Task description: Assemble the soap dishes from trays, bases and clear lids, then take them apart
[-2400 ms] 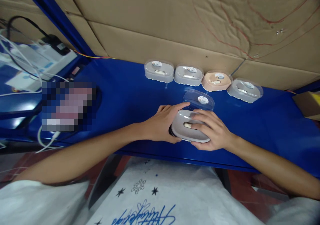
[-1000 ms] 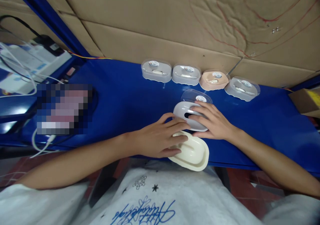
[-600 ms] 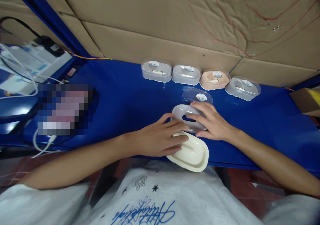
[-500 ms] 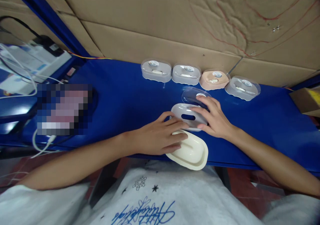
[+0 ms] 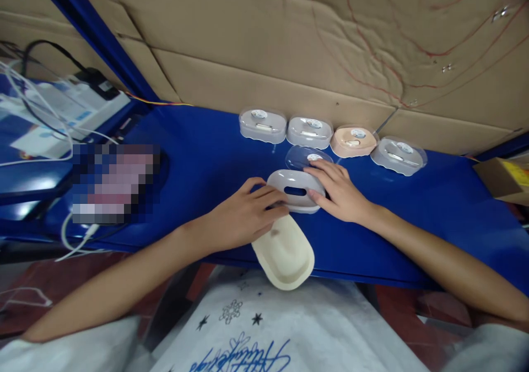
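Observation:
My left hand (image 5: 250, 213) lies with outstretched fingers over the left edge of a grey oval cover (image 5: 280, 180) that has a slot in its middle. Its lower fingers overlap the upper end of a cream oval tray (image 5: 287, 253). That tray reaches over the table's front edge; whether the fingers grip it is hidden. My right hand (image 5: 339, 194) is open, the thumb at the grey cover's right side and the fingers on a clear plastic lid (image 5: 295, 157) with a round sticker. The clear lid lies just behind the grey cover.
Along the cardboard wall (image 5: 248, 58) stand several lidded boxes: two grey ones (image 5: 264, 132) (image 5: 309, 136), a peach one (image 5: 351, 147) and another grey one (image 5: 399, 160). A blurred-out device (image 5: 118, 182) with a white cable, plus a power strip (image 5: 97, 113), are at left. A carton (image 5: 502, 182) stands at right.
Both hands have shifted left, and the grey cover and clear lid have slid with them. The cream tray has swung round, its near end now pointing more toward me.

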Demonstrator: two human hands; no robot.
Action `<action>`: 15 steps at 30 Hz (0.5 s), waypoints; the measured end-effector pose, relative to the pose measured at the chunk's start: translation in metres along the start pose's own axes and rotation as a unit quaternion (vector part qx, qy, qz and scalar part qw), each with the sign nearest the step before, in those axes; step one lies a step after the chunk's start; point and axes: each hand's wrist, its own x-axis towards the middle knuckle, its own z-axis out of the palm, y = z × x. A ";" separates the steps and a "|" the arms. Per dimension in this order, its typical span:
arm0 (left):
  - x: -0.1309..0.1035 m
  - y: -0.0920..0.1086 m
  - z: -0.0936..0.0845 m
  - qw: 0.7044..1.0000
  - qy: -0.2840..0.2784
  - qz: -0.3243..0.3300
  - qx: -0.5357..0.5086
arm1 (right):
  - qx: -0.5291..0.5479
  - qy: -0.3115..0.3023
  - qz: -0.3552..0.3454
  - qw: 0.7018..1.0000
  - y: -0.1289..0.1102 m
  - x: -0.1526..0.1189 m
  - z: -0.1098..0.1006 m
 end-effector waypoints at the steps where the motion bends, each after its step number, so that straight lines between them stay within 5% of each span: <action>1: -0.005 0.001 -0.002 1.000 0.003 -0.016 0.011 | 0.001 -0.008 -0.012 1.000 -0.002 0.008 0.002; 10: -0.077 -0.003 -0.010 0.987 0.029 -0.159 0.003 | 0.034 -0.047 -0.112 0.992 -0.045 0.096 0.040; 15: -0.106 -0.015 -0.023 0.970 -0.010 -0.238 0.055 | 0.051 -0.067 -0.164 0.983 -0.068 0.153 0.066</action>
